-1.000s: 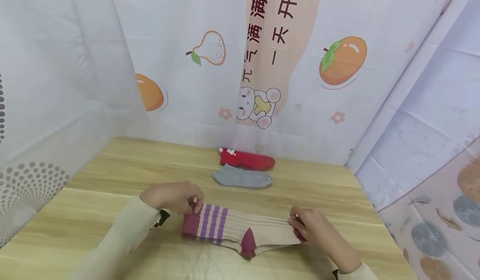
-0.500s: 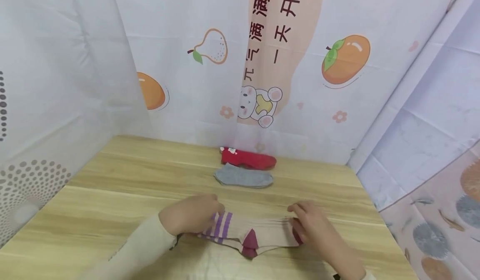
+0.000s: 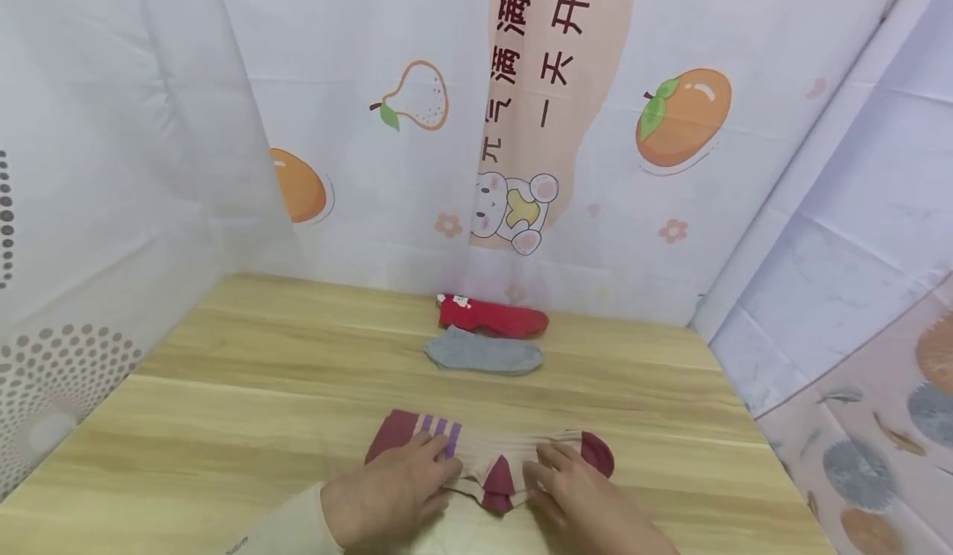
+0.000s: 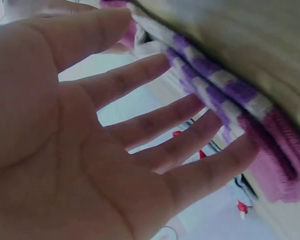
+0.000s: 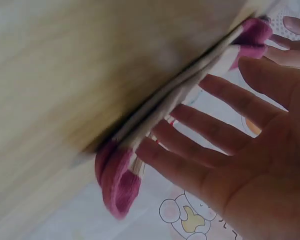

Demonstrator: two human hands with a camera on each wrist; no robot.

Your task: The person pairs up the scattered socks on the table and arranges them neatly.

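A pair of cream socks [image 3: 484, 451] with maroon cuffs, heels and toes and purple stripes lies stacked flat on the table, cuffs to the left. Over the striped part, my left hand [image 3: 398, 485] rests with its fingers spread and fairly straight; its fingertips touch the fabric in the left wrist view. My right hand [image 3: 584, 493] lies on the foot part between heel and maroon toe [image 5: 122, 182], and its spread fingers [image 5: 225, 120] touch the upper sock. Neither hand grips the socks.
Farther back on the wooden table [image 3: 260, 356] lie grey socks [image 3: 484, 351], with red socks [image 3: 491, 317] just behind them. A white printed curtain [image 3: 357, 208] hangs along the back edge, and more cloth hangs at both sides.
My left hand has let go of the cuff and moved right onto the stripes. My right hand has left the toe and slid left toward the heel. The socks have stayed nearly in place.
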